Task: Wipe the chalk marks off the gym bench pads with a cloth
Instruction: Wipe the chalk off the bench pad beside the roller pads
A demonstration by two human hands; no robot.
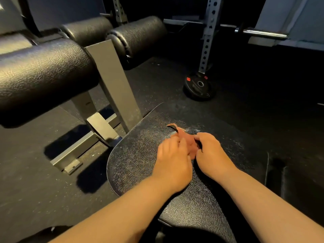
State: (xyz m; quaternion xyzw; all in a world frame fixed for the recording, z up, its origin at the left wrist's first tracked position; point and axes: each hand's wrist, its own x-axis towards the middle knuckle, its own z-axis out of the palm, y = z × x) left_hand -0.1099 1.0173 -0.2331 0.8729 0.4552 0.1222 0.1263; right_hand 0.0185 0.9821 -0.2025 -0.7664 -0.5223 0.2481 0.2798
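A black textured bench pad (136, 155) lies low in the middle of the view, with faint white chalk dust (198, 128) near its far edge. On it sits a small reddish-brown cloth (190, 143), bunched, with a strip curling up toward the far edge. My left hand (172, 160) grips the cloth's left side with curled fingers. My right hand (212, 153) pinches its right side. Both hands rest on the pad, close together. Most of the cloth is hidden between them.
Three black roller pads (43, 71) on a grey steel frame (112, 81) stand to the left and behind. A weight plate (199, 86) lies on the dark rubber floor by a perforated rack upright (207, 41). A barbell end (263, 33) juts in at upper right.
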